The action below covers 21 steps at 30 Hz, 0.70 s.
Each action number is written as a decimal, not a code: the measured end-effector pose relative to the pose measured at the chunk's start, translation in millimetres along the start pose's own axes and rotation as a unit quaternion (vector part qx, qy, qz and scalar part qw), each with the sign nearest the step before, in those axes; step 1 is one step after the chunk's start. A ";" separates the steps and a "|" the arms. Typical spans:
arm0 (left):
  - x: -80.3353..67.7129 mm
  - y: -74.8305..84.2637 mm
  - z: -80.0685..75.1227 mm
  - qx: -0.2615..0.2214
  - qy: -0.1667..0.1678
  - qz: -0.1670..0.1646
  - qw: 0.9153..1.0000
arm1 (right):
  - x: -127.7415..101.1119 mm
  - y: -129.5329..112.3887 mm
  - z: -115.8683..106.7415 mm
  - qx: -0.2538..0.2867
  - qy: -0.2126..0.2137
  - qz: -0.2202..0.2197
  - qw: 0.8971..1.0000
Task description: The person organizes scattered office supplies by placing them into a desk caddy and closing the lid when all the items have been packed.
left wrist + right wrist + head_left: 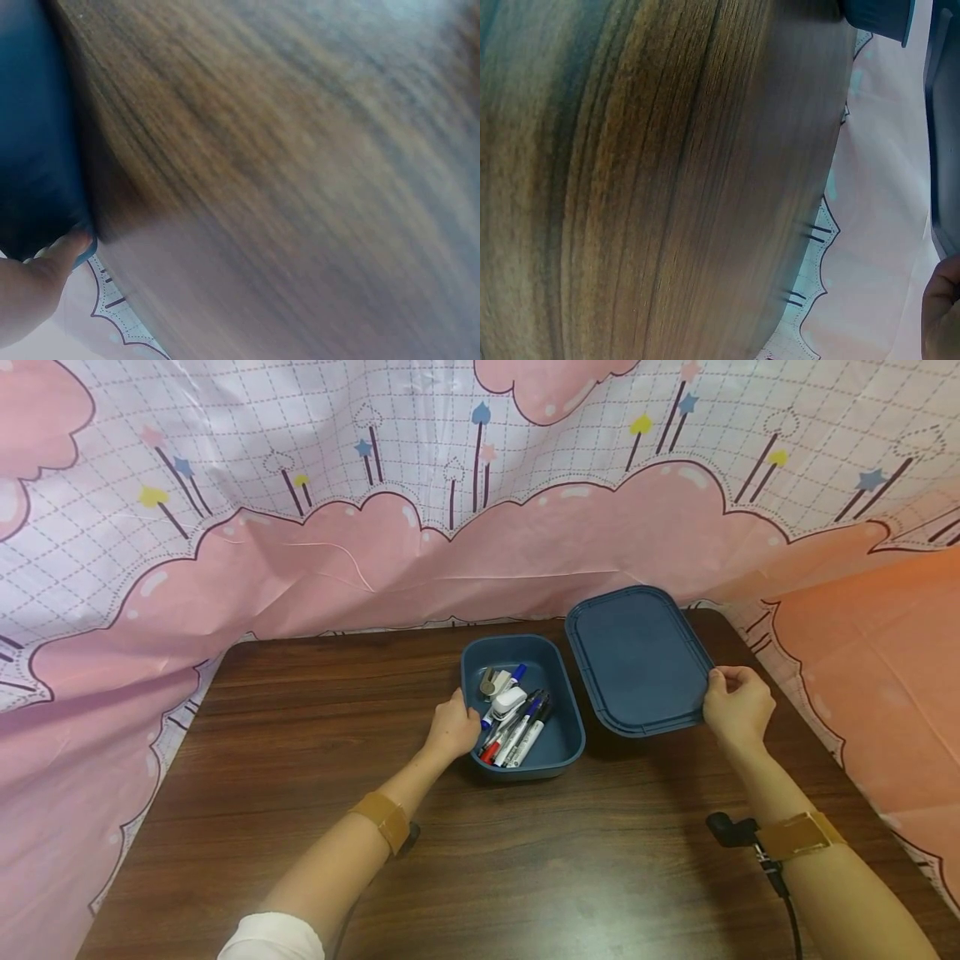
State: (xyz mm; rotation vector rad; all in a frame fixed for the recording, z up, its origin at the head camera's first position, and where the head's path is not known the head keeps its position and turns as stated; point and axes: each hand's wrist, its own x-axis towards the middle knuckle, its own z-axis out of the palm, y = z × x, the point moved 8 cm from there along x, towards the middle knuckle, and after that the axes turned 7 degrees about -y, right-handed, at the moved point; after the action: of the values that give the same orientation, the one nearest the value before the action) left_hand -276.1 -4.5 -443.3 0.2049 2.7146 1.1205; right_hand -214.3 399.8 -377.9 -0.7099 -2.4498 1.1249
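Note:
A dark blue rectangular box (pixel 561 743) stands uncovered on the table in the head view. Inside it lie several markers (pixel 531 739), one with a red cap, a white rounded gadget (pixel 509 700) and a small metallic item too small to identify. My left hand (pixel 452 727) grips the box's left rim, its thumb outside the wall; the left wrist view shows this hand (pixel 45 281) at the box's edge. To the right, my right hand (pixel 738 703) pinches the matching blue lid (pixel 641 660) by its right edge. The lid is held tilted beside the box, above the table.
The brown wood-grain table (pixel 315 760) reaches back to a pink and white patterned curtain (pixel 420 560). Each forearm wears a brown band (pixel 801 837) with a small black camera (pixel 731 831), and a cable trails from the right one.

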 end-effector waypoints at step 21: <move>-0.3 0.4 -0.4 0.007 0.003 0.007 1.000 | -2.5 -6.0 2.0 -0.013 -0.011 -0.010 1.000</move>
State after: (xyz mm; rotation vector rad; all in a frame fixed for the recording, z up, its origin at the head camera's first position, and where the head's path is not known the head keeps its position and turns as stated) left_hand -275.8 -4.5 -442.7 0.2230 2.7306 1.1070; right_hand -215.1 393.9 -374.8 -0.6840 -2.4871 1.1017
